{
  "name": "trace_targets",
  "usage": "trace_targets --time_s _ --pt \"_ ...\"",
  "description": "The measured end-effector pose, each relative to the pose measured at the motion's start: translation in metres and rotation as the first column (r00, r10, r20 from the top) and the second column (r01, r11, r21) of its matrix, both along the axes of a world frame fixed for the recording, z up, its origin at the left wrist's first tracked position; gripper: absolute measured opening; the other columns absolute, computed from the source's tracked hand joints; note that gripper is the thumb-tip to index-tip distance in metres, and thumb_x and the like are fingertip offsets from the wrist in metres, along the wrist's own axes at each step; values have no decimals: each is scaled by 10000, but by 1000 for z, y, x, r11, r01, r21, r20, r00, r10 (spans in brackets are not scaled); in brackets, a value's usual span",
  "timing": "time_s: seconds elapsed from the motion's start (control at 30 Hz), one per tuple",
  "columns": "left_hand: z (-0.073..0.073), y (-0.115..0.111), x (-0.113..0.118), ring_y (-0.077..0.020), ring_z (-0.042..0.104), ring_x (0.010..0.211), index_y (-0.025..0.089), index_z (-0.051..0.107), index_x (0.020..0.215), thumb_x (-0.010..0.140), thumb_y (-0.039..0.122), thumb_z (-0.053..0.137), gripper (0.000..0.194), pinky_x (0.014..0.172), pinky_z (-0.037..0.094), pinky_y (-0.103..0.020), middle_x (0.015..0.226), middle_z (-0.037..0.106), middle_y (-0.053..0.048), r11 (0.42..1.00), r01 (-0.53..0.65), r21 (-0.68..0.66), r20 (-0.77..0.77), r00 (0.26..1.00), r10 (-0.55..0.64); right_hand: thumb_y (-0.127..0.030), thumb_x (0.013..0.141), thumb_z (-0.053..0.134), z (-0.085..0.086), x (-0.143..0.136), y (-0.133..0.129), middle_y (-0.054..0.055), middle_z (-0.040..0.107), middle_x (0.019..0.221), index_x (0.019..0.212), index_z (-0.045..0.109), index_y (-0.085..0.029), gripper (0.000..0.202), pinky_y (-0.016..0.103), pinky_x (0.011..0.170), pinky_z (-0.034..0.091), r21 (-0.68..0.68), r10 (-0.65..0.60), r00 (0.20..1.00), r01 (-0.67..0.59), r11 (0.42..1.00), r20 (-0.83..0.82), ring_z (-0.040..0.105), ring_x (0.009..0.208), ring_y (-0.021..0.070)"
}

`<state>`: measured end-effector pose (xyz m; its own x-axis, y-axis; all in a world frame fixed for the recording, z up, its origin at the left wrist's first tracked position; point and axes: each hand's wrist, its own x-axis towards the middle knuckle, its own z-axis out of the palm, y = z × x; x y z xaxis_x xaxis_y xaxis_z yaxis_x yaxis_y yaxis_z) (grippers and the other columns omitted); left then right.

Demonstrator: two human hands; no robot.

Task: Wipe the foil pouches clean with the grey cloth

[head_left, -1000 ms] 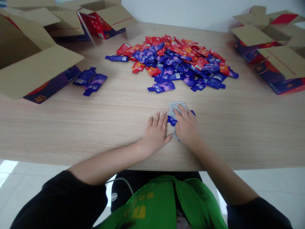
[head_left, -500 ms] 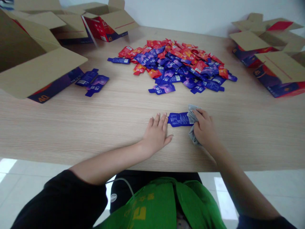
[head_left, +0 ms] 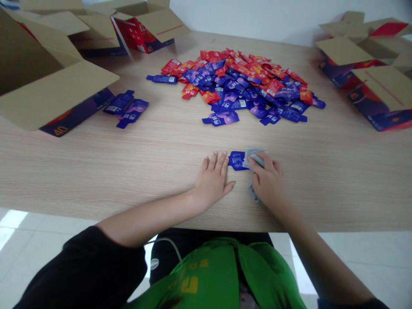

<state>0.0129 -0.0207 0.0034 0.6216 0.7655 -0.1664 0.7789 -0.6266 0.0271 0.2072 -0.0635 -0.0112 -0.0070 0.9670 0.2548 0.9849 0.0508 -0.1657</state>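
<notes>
A blue sachet (head_left: pixel 237 161) lies flat on the table with its printed side up and its narrow end to the left. My left hand (head_left: pixel 213 178) rests flat, fingers stretched out, its fingertips at that narrow end. Bunched in my right hand (head_left: pixel 268 178) is a grey cloth (head_left: pixel 255 154), pressed down over the right part of the sachet. The cloth covers that part from view, and some of it hangs out below my fingers.
Beyond my hands is a heap of red and blue sachets (head_left: pixel 241 86), with one blue sachet (head_left: pixel 222 118) at its front. Two more blue sachets (head_left: pixel 133 112) lie beside an open carton (head_left: pixel 77 112) at left. Other open cartons (head_left: pixel 380 103) stand at right and back left.
My right hand has slid the cloth left along the sachet, covering more of it. My left hand stays at the narrow end. The view has shifted slightly.
</notes>
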Motion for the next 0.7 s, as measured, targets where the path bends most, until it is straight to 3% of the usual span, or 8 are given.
trace_targets --time_s 0.13,0.3,0.47,0.6,0.7 --pt "1 0 0 -387 211 1604 63 297 1651 1057 549 403 775 1250 304 -540 1731 234 -166 1000 6 6 -3 1000 -6 -112 904 439 -4 33 -7 179 581 1432 1311 740 -153 507 553 977 495 -34 -59 998 58 998 -16 550 1192 357" --pt "-1 1 0 -396 228 1597 51 301 1647 1057 551 395 779 1245 308 -551 1728 239 -174 1000 9 8 -8 1000 -9 -87 860 440 -1 58 4 172 629 1360 1212 782 -165 497 535 1011 487 -47 -55 994 51 998 -99 588 1246 339" --pt "0 1 0 -398 218 1599 30 280 1647 1055 544 405 794 1246 307 -555 1732 209 -182 1000 9 10 -2 1000 -9 -83 890 438 12 20 16 157 589 1434 1281 750 -185 510 518 1078 451 137 99 977 -74 988 -190 553 1317 316" --pt "-1 1 -1 -393 220 1600 43 358 1623 1054 552 390 765 1243 307 -550 1721 260 -187 1000 17 11 5 1000 -17 -83 911 416 6 -20 22 127 561 1497 1315 739 -204 532 517 1066 450 39 198 968 -194 980 -152 539 1242 314" --pt "-1 1 -2 -391 220 1600 46 351 1627 1056 556 379 766 1246 302 -550 1727 247 -181 1000 25 8 4 1000 -25 -78 900 425 -2 -23 22 115 565 1496 1301 751 -212 534 529 1036 460 -21 153 982 -156 988 -108 533 1189 320"
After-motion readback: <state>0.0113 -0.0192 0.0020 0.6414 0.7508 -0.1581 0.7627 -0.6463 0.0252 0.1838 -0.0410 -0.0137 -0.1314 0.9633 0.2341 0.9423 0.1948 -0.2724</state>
